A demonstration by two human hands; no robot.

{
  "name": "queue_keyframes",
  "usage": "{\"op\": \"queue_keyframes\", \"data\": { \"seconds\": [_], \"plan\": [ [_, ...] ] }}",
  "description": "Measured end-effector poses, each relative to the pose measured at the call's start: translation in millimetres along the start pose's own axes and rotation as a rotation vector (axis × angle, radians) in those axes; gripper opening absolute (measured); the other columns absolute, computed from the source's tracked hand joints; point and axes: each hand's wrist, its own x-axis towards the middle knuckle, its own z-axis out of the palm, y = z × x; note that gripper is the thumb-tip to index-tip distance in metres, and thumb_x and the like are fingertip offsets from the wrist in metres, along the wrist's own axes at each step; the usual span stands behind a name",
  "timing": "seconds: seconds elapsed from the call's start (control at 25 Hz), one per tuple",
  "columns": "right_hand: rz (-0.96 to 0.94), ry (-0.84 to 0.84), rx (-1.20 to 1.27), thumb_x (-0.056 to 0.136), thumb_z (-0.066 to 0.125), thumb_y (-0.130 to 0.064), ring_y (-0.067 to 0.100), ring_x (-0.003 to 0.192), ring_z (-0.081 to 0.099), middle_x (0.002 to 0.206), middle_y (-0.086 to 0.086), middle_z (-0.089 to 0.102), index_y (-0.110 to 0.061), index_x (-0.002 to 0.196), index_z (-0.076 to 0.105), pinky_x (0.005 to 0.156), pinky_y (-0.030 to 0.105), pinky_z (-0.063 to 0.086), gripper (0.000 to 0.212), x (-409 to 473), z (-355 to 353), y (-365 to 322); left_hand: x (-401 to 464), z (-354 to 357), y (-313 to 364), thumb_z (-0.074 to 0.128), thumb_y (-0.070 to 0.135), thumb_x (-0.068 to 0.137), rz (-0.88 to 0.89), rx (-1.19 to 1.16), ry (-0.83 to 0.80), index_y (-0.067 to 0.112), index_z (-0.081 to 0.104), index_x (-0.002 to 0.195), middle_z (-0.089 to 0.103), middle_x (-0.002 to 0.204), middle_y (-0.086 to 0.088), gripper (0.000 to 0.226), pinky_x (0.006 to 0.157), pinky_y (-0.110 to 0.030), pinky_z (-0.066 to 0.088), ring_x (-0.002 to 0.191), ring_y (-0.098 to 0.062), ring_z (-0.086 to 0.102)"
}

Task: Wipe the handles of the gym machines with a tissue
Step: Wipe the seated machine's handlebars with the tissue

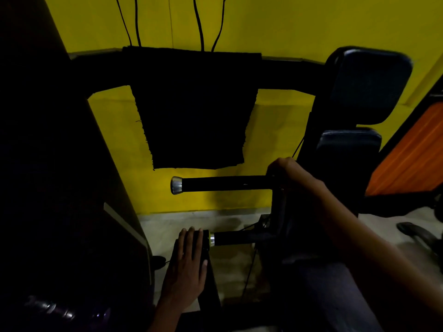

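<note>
Two black machine handles stick out to the left from a dark frame. The upper handle (225, 183) ends in a chrome cap. My right hand (291, 172) grips its inner end, fingers curled over the bar. The lower handle (236, 237) has a chrome ring near its tip. My left hand (185, 264) lies flat with straight fingers on a dark strip (208, 279) that covers that handle's tip and hangs down; I cannot tell what the strip is. No tissue shows in either hand.
A black cloth (196, 109) hangs over a black crossbar against the yellow wall, with cables above. Two dark pads (369, 85) stand at the right, beside an orange panel (407, 152). A dark column fills the left. Pale floor (182, 220) lies below.
</note>
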Motion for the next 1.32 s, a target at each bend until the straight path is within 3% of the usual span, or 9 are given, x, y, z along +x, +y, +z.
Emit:
{"op": "queue_keyframes", "data": {
  "seconds": [0.2, 0.28, 0.48, 0.6, 0.76, 1.04, 1.12, 1.24, 1.32],
  "plan": [
    [-0.189, 0.459, 0.292, 0.084, 0.063, 0.004, 0.011, 0.088, 0.06, 0.104, 0.014, 0.066, 0.0, 0.104, 0.068, 0.074, 0.003, 0.044, 0.021, -13, 34, -80, 0, -6, 4, 0.024, 0.04, 0.096, 0.004, -0.022, 0.012, 0.012, 0.021, 0.151, 0.02, 0.157, -0.011, 0.062, 0.114, -0.027, -0.001, 0.146, -0.031, 0.013],
    [-0.325, 0.476, 0.206, 0.084, 0.061, 0.004, 0.017, 0.097, 0.059, 0.11, 0.013, 0.063, -0.002, 0.111, 0.066, 0.082, 0.014, 0.048, 0.028, -19, 62, -122, -1, -7, 5, 0.033, 0.038, 0.095, -0.006, -0.084, 0.043, 0.011, 0.022, 0.151, 0.019, 0.158, -0.009, 0.063, 0.115, -0.027, -0.001, 0.146, -0.028, 0.013],
    [-0.726, 0.638, -0.209, 0.086, 0.058, -0.006, 0.025, 0.085, 0.049, 0.1, 0.012, 0.056, 0.001, 0.084, 0.067, 0.059, 0.036, 0.047, 0.012, -6, 110, -169, 0, -5, 3, 0.037, 0.036, 0.092, 0.043, -0.1, 0.054, 0.009, 0.016, 0.15, 0.005, 0.16, -0.006, 0.067, 0.112, -0.029, 0.01, 0.145, -0.029, 0.011],
    [-0.721, 0.675, -0.276, 0.086, 0.054, -0.008, 0.02, 0.083, 0.038, 0.105, 0.007, 0.041, 0.0, 0.083, 0.067, 0.064, 0.033, 0.039, 0.016, 1, 111, -155, -3, -3, 2, 0.035, 0.038, 0.094, 0.012, -0.094, 0.078, 0.011, 0.019, 0.151, 0.011, 0.16, -0.007, 0.065, 0.113, -0.03, 0.009, 0.147, -0.025, 0.007],
    [-0.615, 0.651, -0.327, 0.081, 0.069, -0.008, 0.018, 0.083, 0.039, 0.096, 0.004, 0.055, -0.004, 0.089, 0.068, 0.065, 0.029, 0.034, 0.009, -9, 103, -133, -2, 0, 2, 0.037, 0.037, 0.095, 0.015, -0.083, 0.066, 0.014, 0.018, 0.152, 0.015, 0.159, -0.009, 0.064, 0.113, -0.038, 0.016, 0.147, -0.029, 0.01],
    [-0.515, 0.681, -0.288, 0.09, 0.054, -0.01, 0.015, 0.078, 0.043, 0.094, 0.001, 0.048, -0.006, 0.093, 0.065, 0.063, 0.018, 0.022, 0.013, -25, 91, -100, -1, -2, 1, 0.038, 0.038, 0.09, 0.043, 0.1, 0.033, 0.01, 0.022, 0.151, 0.021, 0.157, -0.016, 0.069, 0.116, -0.041, 0.009, 0.144, -0.036, 0.017],
    [-0.308, 0.677, -0.028, 0.091, 0.05, -0.01, 0.013, 0.075, 0.051, 0.094, 0.004, 0.058, -0.006, 0.096, 0.064, 0.055, 0.016, 0.032, 0.015, -35, 111, -115, -3, -4, 5, 0.035, 0.036, 0.091, 0.032, 0.039, 0.051, 0.009, 0.019, 0.151, 0.021, 0.156, -0.015, 0.068, 0.116, -0.039, 0.008, 0.144, -0.034, 0.016],
    [0.432, 0.423, 1.115, 0.094, 0.056, -0.012, 0.004, 0.065, 0.063, 0.078, 0.007, 0.063, 0.002, 0.088, 0.062, 0.054, 0.016, 0.042, 0.016, -37, 142, -167, -8, -5, 4, 0.027, 0.033, 0.097, 0.009, -0.088, 0.026, 0.007, 0.021, 0.149, 0.006, 0.16, -0.01, 0.059, 0.117, -0.034, 0.005, 0.148, -0.023, -0.001],
    [0.73, 0.24, 1.573, 0.089, 0.056, -0.001, 0.026, 0.087, 0.069, 0.076, 0.022, 0.062, 0.009, 0.076, 0.061, 0.059, 0.025, 0.042, 0.017, -14, 155, -185, -8, -7, 2, 0.008, 0.035, 0.101, 0.005, -0.072, -0.033, 0.005, 0.024, 0.147, 0.002, 0.159, -0.015, 0.057, 0.118, -0.03, 0.0, 0.145, -0.019, -0.017]
  ]
}}
